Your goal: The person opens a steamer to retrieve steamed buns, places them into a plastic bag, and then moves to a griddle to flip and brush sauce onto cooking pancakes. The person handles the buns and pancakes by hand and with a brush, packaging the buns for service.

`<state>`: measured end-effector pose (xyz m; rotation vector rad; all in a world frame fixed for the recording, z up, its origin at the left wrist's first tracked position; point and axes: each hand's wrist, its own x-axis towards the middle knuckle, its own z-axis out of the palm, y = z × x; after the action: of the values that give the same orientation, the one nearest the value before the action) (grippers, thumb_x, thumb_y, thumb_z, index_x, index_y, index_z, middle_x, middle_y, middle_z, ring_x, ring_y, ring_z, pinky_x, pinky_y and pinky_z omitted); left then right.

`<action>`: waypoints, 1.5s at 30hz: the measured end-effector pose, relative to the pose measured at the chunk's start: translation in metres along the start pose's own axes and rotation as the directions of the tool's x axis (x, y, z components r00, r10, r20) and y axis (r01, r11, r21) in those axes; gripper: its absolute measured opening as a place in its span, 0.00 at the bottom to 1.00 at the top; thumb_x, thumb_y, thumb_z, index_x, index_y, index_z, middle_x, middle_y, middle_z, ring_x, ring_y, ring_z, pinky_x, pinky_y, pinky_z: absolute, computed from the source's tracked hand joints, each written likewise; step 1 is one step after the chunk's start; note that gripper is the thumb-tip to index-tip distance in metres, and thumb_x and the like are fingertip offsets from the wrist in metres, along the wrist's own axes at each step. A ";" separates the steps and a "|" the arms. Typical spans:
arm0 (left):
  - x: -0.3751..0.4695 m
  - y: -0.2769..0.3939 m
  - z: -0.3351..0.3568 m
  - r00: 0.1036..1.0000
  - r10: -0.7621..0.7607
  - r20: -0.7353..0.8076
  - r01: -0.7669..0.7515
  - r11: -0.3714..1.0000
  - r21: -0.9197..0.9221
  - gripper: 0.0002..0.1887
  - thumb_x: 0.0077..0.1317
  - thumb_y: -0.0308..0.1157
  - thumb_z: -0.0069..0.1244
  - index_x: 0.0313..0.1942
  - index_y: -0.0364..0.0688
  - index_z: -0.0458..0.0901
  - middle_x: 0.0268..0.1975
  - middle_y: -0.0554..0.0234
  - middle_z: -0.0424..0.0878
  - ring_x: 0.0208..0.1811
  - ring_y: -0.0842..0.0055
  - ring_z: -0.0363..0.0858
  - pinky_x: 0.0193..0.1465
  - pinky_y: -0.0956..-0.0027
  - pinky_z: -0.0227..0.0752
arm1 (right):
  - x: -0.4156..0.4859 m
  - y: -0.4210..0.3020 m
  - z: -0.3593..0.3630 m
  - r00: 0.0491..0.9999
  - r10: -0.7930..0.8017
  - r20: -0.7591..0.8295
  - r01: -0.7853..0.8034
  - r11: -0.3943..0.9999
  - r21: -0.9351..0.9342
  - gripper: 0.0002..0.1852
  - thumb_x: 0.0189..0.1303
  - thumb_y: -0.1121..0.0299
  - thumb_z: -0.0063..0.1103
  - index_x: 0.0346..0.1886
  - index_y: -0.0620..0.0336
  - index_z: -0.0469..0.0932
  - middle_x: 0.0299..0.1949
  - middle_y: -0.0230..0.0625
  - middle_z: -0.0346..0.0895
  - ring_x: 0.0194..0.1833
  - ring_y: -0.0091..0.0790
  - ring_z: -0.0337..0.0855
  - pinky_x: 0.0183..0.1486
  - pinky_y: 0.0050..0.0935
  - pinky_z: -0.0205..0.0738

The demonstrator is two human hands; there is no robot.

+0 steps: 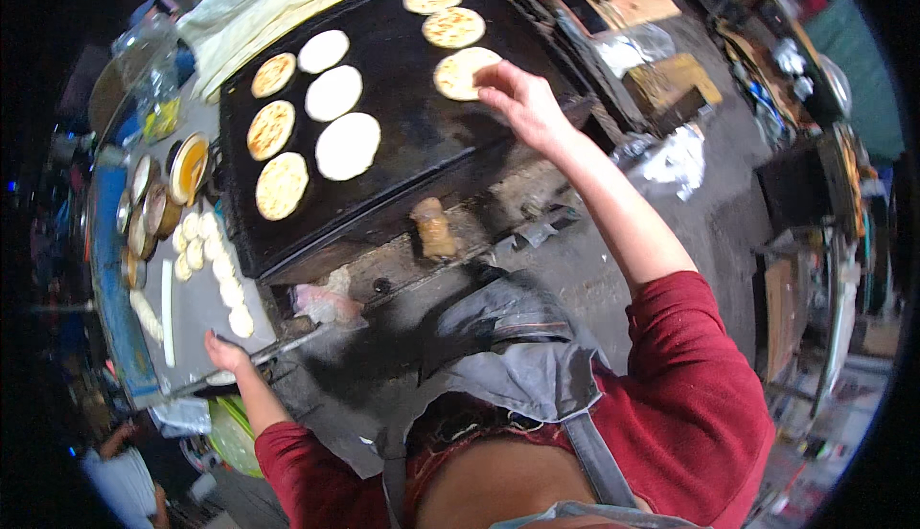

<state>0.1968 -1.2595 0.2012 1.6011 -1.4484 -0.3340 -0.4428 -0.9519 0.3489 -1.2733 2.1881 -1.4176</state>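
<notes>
My right hand (528,105) reaches over the dark griddle (402,126), thumb and fingers apart at the right edge of a lightly browned round flatbread (458,75). Whether the fingertips press on it is hard to see. Behind it lie two browned flatbreads, one of them here (453,28). On the griddle's left are three pale flatbreads, the nearest (348,146) being largest, beside a row of three browned ones (281,186). My left hand (224,351) is by the front edge of the metal side table (205,313), fingers extended with nothing visible in them. Dough balls (231,290) lie just beyond it.
On the side table stand round tins (159,213), a dish with orange-yellow contents (190,166) and a pale strip (168,313). A cloth (327,302) and a wrapped bundle (434,228) rest on the griddle's front ledge. A phone (581,10) lies at the back right.
</notes>
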 end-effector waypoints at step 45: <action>-0.630 0.402 0.096 0.267 0.068 0.961 0.662 0.712 -0.234 0.19 0.62 0.24 0.42 0.55 0.34 0.70 0.48 0.52 0.79 0.45 0.72 0.79 0.51 0.73 0.70 | -0.236 0.180 -0.202 0.779 0.601 0.178 -0.366 0.206 0.907 0.14 0.56 0.81 0.50 0.47 0.71 0.70 0.41 0.43 0.77 0.38 0.37 0.81 0.34 0.29 0.79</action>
<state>-0.3003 -0.6937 0.2241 1.0431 -1.4550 -2.1250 -0.5214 -0.6183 0.2437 0.0449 1.1648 -1.9990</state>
